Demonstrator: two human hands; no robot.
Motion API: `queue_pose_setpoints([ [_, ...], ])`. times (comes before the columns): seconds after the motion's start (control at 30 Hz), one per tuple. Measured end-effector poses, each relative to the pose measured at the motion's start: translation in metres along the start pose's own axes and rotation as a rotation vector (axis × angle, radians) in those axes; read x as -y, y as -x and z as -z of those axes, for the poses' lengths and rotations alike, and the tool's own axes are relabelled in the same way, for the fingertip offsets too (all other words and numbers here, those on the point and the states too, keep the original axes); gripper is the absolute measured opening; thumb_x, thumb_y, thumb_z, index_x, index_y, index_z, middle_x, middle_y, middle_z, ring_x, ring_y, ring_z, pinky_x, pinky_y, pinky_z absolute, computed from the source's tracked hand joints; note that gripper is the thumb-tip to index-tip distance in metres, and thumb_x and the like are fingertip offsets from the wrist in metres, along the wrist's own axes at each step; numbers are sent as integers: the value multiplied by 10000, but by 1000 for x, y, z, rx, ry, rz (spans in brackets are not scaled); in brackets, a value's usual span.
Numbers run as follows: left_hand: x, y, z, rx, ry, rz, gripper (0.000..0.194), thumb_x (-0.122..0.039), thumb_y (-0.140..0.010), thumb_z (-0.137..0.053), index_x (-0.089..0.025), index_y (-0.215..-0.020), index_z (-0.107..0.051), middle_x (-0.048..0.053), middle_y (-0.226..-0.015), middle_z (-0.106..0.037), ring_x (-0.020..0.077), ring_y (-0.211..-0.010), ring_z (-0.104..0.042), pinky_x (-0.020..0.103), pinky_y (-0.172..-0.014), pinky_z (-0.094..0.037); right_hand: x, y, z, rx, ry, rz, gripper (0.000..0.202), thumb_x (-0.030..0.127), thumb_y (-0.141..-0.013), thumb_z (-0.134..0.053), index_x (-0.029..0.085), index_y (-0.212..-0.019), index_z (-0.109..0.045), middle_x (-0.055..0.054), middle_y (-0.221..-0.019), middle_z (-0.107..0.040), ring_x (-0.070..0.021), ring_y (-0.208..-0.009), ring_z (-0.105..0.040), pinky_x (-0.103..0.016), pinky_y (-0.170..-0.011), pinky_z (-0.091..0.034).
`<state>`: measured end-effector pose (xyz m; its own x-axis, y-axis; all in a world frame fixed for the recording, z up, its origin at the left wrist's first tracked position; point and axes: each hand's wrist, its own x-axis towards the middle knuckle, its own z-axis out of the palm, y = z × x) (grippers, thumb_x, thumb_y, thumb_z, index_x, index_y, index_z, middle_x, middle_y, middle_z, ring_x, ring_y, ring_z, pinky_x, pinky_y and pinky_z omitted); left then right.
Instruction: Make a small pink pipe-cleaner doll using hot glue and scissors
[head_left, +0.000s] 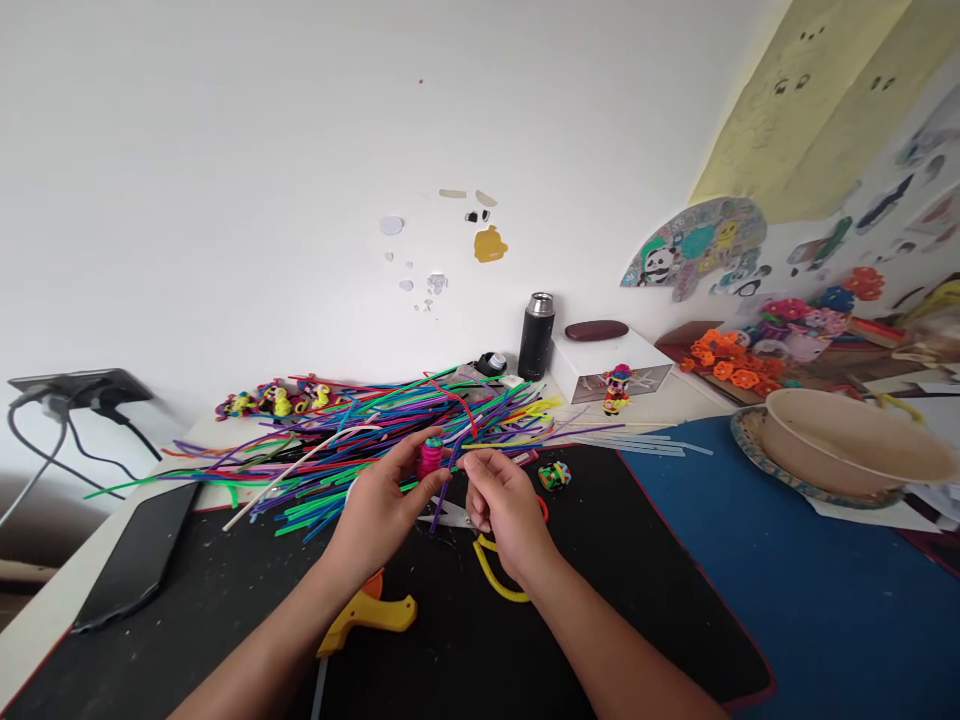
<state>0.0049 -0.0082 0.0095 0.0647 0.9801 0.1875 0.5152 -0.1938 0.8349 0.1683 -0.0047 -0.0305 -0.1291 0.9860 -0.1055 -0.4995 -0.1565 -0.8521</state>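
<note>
Pinching the pink coiled piece (pixel 430 458) between thumb and fingers of the left hand (pixel 379 510), over the scissors (pixel 448 514). Pressing right hand (pixel 504 505) thumb and forefinger together beside a purple stem (pixel 442 492), can't tell around what. Seemingly mid fine fingertip work, calling next for a steady left pinch and small, precise right-hand moves.

A white wall (pixel 225 150) with cut-out stickers (pixel 491 245) and yellow paper (pixel 810 120) rises behind a pale desk (pixel 75 560).

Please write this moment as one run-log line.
left hand: holds pink coiled piece | right hand: beside purple pipe cleaner | black mat: yellow glue gun, scissors
</note>
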Motion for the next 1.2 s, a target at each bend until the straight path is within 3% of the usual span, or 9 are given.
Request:
queue_pose_setpoints([
  [0.13,-2,2,-1,17,-77,-27,550,-494,-906,-692,-235,-1391,-677,-21,-779,-689,206,-707,-650,298,-660,-512,2,-1,0,6,11,16,470,597,-780,-844,193,-932,-658,106,-517,-480,-66,-389,-382,-193,-378,-207],
  [0.33,4,2,-1,69,-151,-68,547,-499,-937,-654,-235,-1415,-666,51,-973,-799,245,-834,-726,332,-742,-544,-1,1,-2,56,62,92,398,537,-808,-836,200,-943,-671,111,-538,-469,-64,-390,-388,-206,-393,-262],
  [0.67,6,4,-1,91,-271,-122,501,-468,-966,-617,-246,-1413,-666,78,-1122,-827,242,-823,-759,328,-714,-568,-2,0,-1,45,65,94,383,523,-803,-844,203,-910,-662,112,-529,-463,-69,-390,-378,-219,-400,-265],
  [0.83,7,4,1,85,-326,-169,491,-440,-960,-626,-256,-1413,-665,82,-1199,-823,282,-977,-792,359,-828,-608,-5,-1,0,31,83,78,377,527,-805,-837,210,-865,-641,106,-498,-473,-77,-396,-382,-218,-403,-256],
  [1.03,3,4,5,95,-417,-209,470,-401,-957,-622,-263,-1403,-673,74,-1195,-828,277,-940,-805,355,-832,-623,-5,0,0,51,84,70,357,506,-815,-816,212,-824,-614,108,-470,-467,-78,-393,-384,-211,-401,-262],
  [1.2,-1,4,8,91,-403,-189,455,-410,-943,-640,-283,-1377,-699,51,-1065,-845,286,-921,-801,347,-811,-610,-1,2,-2,30,19,26,351,484,-809,-811,213,-810,-588,117,-467,-435,-72,-384,-375,-204,-396,-248],
])
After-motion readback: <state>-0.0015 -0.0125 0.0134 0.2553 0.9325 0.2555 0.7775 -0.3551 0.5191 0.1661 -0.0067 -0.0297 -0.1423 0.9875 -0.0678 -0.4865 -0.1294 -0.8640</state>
